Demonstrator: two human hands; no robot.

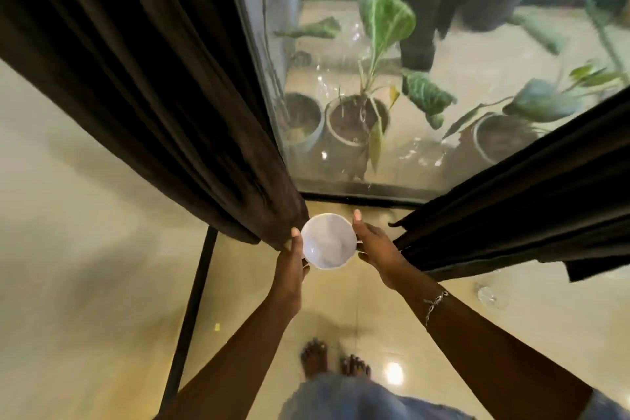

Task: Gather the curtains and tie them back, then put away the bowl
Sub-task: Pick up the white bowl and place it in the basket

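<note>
A small white bowl (pixel 328 241) is held low in front of me, above the floor, between both hands. My left hand (pixel 292 257) grips its left rim, thumb on the edge, right beside the hem of the left dark brown curtain (pixel 163 85). My right hand (pixel 373 242) holds the right rim with its thumb raised along the side. The right dark curtain (pixel 531 208) hangs bunched just past my right wrist. The bowl looks empty inside.
A glass door (pixel 375 95) stands ahead, with several potted plants (pixel 358 119) on a wet floor outside. A black frame bar (pixel 194 310) runs down the floor at left. My bare feet (pixel 332 360) stand on glossy beige tiles.
</note>
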